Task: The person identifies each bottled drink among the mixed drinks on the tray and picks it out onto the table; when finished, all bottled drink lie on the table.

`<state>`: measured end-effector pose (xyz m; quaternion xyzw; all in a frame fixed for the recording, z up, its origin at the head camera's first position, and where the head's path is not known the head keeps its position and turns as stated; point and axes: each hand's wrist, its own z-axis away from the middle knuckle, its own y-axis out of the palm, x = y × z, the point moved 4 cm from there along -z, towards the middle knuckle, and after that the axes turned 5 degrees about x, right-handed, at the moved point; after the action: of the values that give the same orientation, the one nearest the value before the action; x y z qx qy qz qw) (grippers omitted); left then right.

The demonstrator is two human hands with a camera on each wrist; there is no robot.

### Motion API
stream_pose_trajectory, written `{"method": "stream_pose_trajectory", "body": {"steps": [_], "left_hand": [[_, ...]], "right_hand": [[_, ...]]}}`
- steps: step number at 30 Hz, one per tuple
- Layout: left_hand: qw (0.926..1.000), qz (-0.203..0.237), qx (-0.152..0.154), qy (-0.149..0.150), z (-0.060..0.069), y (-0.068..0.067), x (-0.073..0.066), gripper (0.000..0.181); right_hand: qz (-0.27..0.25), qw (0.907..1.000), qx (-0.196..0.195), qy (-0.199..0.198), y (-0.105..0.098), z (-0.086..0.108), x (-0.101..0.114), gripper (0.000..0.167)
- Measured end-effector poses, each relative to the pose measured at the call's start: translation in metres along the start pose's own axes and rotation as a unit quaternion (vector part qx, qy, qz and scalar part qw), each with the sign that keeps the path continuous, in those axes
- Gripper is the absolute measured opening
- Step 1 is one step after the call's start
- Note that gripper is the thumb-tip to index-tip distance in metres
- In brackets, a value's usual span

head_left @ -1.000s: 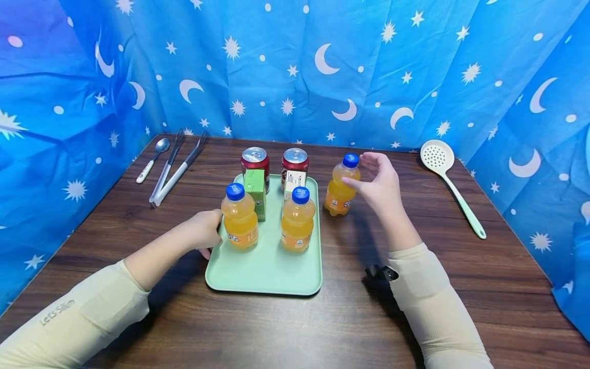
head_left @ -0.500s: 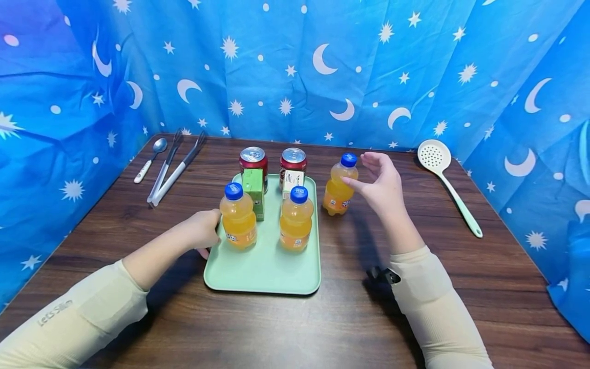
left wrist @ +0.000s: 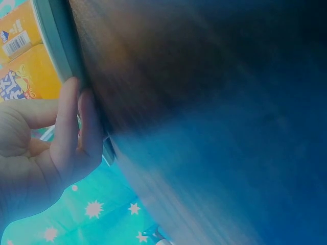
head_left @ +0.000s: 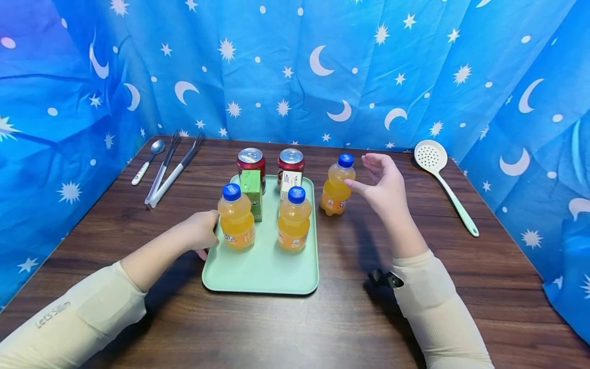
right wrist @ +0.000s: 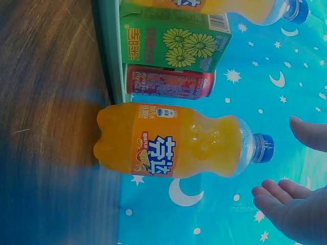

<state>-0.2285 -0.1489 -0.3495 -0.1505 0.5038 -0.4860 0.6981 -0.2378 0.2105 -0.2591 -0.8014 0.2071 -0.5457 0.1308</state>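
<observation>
An orange soda bottle with a blue cap stands upright on the table, just right of the green tray. My right hand is beside its neck, thumb and fingers spread; the right wrist view shows a gap between the hand and the cap. With my left hand I hold the tray's left rim, fingers at its edge in the left wrist view. On the tray stand two more orange soda bottles, left and right, a green drink carton, a pale carton and two red cans.
At the back left lie a spoon and metal tongs. A slotted skimmer lies on the right. Blue curtains with moons and stars surround the far sides of the dark wooden table.
My right hand has drawn slightly away to the right from the standing bottle. The left hand stays at the tray, and the view has shifted a little.
</observation>
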Motion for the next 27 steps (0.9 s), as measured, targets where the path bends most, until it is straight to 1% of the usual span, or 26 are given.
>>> {"method": "stream_pose_trajectory", "body": {"steps": [10, 16, 18, 22, 25, 27], "left_hand": [[1.0000, 0.004, 0.000, -0.001, 0.000, -0.001, 0.001, 0.039], [1.0000, 0.002, 0.001, 0.001, 0.000, -0.001, 0.001, 0.038], [1.0000, 0.002, 0.001, 0.002, 0.000, -0.001, 0.001, 0.037], [1.0000, 0.003, 0.002, 0.003, 0.000, 0.000, 0.001, 0.035], [1.0000, 0.004, 0.001, 0.003, 0.001, 0.000, 0.001, 0.035], [1.0000, 0.003, 0.001, 0.003, 0.000, 0.000, 0.001, 0.035]], "right_hand": [[-0.019, 0.9993, 0.003, -0.031, -0.001, 0.005, 0.012, 0.056], [-0.031, 0.9969, 0.011, -0.072, 0.001, 0.009, 0.024, 0.050], [-0.038, 0.9954, 0.018, -0.086, 0.004, 0.010, 0.029, 0.048], [-0.064, 0.9905, 0.044, -0.113, 0.010, 0.015, 0.042, 0.044], [-0.075, 0.9869, 0.064, -0.128, 0.015, 0.022, 0.057, 0.042], [-0.074, 0.9855, 0.075, -0.133, 0.017, 0.027, 0.065, 0.042]]}}
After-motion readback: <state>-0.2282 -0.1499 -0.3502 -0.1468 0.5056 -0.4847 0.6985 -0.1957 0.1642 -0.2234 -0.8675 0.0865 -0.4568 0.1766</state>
